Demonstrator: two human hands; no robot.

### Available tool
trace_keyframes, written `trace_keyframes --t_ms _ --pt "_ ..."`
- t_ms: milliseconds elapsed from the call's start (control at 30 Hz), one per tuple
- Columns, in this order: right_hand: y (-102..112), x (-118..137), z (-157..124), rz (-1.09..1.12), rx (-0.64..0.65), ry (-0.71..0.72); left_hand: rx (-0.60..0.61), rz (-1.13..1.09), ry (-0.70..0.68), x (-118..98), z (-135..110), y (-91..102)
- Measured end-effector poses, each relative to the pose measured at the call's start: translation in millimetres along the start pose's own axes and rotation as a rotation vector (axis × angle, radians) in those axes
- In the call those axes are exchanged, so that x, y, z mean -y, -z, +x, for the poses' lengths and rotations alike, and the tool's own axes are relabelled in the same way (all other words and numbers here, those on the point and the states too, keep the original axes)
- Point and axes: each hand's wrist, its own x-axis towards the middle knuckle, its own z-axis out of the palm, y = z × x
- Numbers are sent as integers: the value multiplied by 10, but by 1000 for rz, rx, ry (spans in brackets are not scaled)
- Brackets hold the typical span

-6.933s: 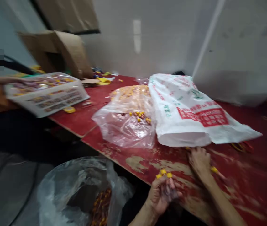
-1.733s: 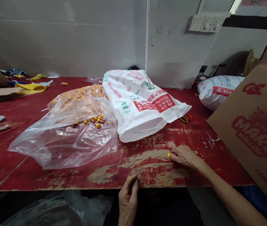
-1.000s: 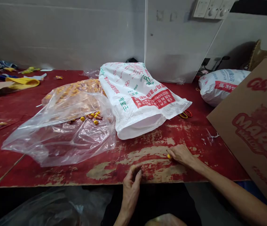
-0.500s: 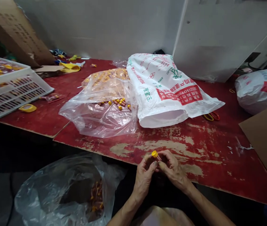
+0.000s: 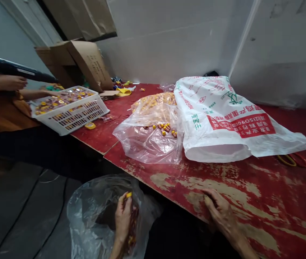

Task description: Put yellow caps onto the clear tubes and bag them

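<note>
My left hand (image 5: 123,216) is closed on a small yellow-capped tube (image 5: 129,194), whose cap shows above the fingertips. It hangs over the mouth of a clear plastic bag (image 5: 88,230) below the table's front edge, with more yellow-capped pieces inside. My right hand (image 5: 221,216) is at the table edge, loosely curved and open, and I see nothing in it. Beyond the hands, a second clear bag (image 5: 139,144) lies on the table, bulging with yellow-capped tubes, several of them loose near its opening.
A white printed sack (image 5: 223,108) lies beside the clear bag, partly over scissors (image 5: 287,160). To the left, a person in orange (image 5: 4,104) holds a dark tool (image 5: 23,70) over a white crate (image 5: 80,115) of wrapped pieces. Cables (image 5: 21,212) run across the floor.
My hands were together around the yellow-capped tube; now they are apart. The left has carried it left and down over the lower bag. My view has turned left, bringing the other person into sight.
</note>
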Motion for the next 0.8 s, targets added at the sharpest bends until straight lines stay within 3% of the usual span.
trace_keyframes --t_ms 67,167,233,300,400,567,667,800 --pt "56 -114 13 -41 -37 -9 -72 332 79 357 241 240" --pt "148 -253 24 -114 -80 10 -77 472 160 743 401 445" --pt "209 -347 35 -177 -116 27 -68 489 170 851 411 486" --pt "263 -451 60 -236 -151 28 -77 497 155 828 397 465" --pt "310 -598 127 -311 -207 15 -149 445 -29 537 386 315" --pt "250 -740 259 -465 -232 46 -278 254 -720 -435 394 -250" --pt "162 -839 307 -571 -291 190 -154 236 -967 -986 463 -710" --pt "88 -1004 320 -662 -298 489 52 341 -1025 -1426 753 -1336"
